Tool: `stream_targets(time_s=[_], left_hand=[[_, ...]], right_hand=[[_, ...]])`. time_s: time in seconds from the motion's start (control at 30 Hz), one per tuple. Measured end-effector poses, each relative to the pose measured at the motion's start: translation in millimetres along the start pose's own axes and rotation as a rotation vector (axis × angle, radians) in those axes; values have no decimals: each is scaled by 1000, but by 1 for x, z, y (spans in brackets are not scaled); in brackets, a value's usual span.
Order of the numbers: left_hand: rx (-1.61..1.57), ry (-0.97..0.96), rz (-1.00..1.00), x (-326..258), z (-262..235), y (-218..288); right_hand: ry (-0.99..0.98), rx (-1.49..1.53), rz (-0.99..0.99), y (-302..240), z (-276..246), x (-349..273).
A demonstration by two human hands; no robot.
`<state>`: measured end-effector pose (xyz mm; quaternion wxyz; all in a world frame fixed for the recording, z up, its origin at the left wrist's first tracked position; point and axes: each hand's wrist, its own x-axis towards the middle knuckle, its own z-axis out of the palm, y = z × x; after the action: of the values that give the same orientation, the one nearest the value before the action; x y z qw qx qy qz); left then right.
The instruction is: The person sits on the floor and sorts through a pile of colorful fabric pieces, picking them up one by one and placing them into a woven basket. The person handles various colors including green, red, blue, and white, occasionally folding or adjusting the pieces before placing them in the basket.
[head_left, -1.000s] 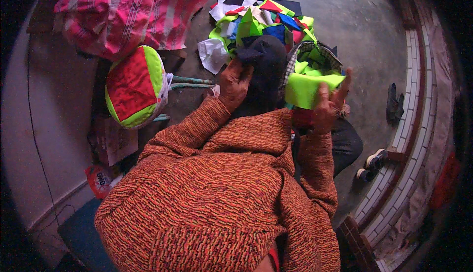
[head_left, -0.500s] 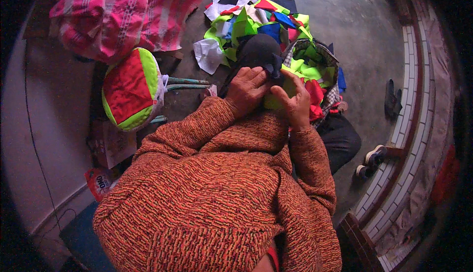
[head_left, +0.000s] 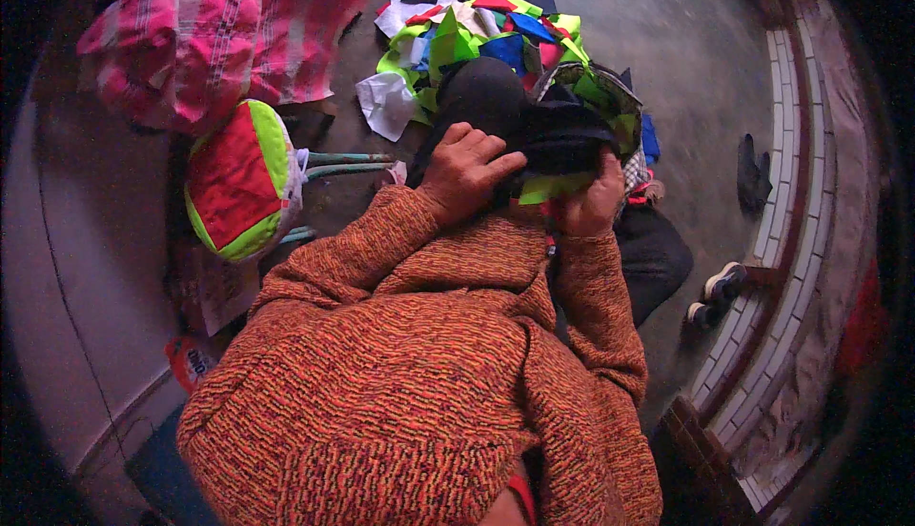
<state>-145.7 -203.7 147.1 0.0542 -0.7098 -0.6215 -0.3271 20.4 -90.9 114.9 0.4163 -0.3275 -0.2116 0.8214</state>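
Observation:
Across my lap, beside my bent dark-clad knee (head_left: 481, 92), a black cloth (head_left: 567, 140) is spread between my hands. My left hand (head_left: 467, 171) is curled at the cloth's left edge, its fingertips closed there; the thumb is mostly hidden. At the other edge my right hand (head_left: 593, 197) grips the cloth, with the thumb side up. A piece of yellow-green fabric (head_left: 553, 187) shows just under the black cloth, near my right palm. Beyond the right hand stands a checked bag (head_left: 631, 159), partly covered by the black cloth.
A heap of coloured fabric scraps (head_left: 496, 23) lies on the floor ahead. To the left are a stool with a red and yellow-green padded cover (head_left: 238, 181) and a pink checked cloth (head_left: 214, 35). Dark shoes (head_left: 724, 283) sit by the tiled step (head_left: 772, 240) at right.
The black cloth has been opened out to the right over the bag, hiding most of its bright scraps. My right hand has moved slightly right and down, and the hands are farther apart.

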Motion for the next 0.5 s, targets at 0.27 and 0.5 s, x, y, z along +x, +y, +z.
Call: stream_targets(time_s=[0.27,0.5], left_hand=[[-38,13,-37,-1,4,-3],[-39,6,-25,0,5,-5]], right_hand=[[189,143,-14,-23,-23,8],[356,-136,-214,-53,-12,4]])
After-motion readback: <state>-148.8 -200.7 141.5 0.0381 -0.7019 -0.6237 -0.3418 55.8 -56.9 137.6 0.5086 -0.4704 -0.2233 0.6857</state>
